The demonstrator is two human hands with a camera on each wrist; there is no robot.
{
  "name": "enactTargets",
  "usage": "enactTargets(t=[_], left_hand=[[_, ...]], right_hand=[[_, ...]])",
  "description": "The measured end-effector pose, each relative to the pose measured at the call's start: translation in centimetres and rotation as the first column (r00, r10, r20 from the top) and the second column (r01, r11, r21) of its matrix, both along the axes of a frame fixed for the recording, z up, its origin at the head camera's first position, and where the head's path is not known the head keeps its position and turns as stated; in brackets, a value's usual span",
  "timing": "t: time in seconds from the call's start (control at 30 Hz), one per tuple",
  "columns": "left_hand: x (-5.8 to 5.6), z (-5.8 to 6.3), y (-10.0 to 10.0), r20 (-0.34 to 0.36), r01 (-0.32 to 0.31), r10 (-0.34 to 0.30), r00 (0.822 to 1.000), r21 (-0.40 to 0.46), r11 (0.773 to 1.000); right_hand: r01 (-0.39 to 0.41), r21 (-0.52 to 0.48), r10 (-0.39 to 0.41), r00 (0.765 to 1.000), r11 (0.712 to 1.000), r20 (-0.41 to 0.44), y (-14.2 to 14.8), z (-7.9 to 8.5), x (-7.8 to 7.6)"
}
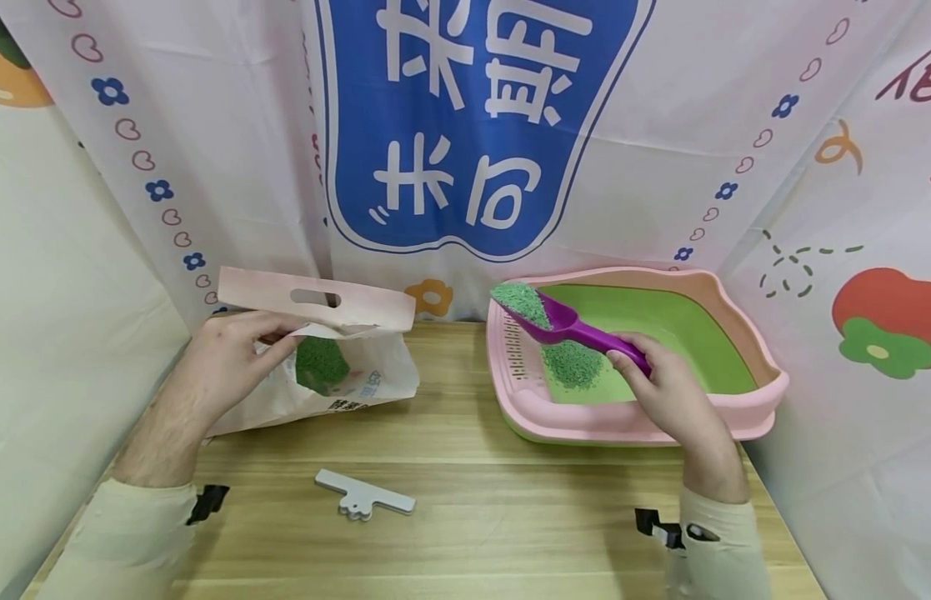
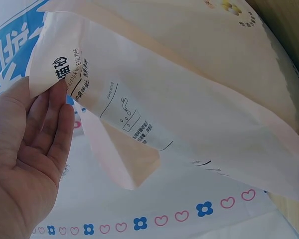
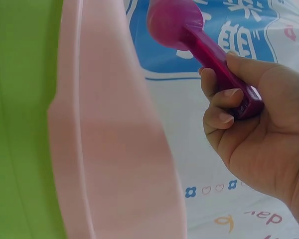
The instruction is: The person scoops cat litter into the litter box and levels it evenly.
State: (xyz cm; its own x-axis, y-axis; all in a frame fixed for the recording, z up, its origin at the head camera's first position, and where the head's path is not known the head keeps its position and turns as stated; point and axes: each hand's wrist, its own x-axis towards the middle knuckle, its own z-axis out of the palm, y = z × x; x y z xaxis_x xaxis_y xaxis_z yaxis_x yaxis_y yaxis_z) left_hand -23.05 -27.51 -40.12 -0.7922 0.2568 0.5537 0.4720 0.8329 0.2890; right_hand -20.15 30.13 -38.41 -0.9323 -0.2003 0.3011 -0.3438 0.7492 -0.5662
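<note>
My right hand point(image 1: 660, 379) grips the handle of a purple scoop point(image 1: 558, 321) heaped with green cat litter pellets point(image 1: 522, 302). The scoop is over the left side of a pink and green litter box point(image 1: 638, 412); a small pile of litter point(image 1: 573, 364) lies on the box's floor beneath it. In the right wrist view the fingers point(image 3: 224, 107) curl round the scoop handle point(image 3: 224, 64). My left hand point(image 1: 228, 350) pinches the top edge of a white cat litter bag point(image 1: 382, 375), whose pink top has a handle slot. The left wrist view shows the bag's printed side point(image 2: 124, 104).
A grey sealing clip point(image 1: 365, 495) lies on the wooden table point(image 1: 465, 533) in front of the bag. Printed white cloth point(image 1: 247, 167) hangs behind and at the sides, close to the box and the bag.
</note>
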Motion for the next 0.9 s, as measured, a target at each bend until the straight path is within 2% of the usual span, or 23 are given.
enactTargets(t=[0.27,0.9], left_hand=[[0.0,0.0,0.1,-0.012,0.005,-0.005,1.0,-0.001,1.0],[-0.1,0.0,-0.1,0.018,0.005,-0.006,1.0,0.004,1.0]], right_hand=[[0.078,0.042,-0.078,0.997,0.996,-0.01,1.5,-0.4,-0.3],[0.175,0.094,-0.183,0.979,0.98,0.093,5.0,-1.5,-0.7]])
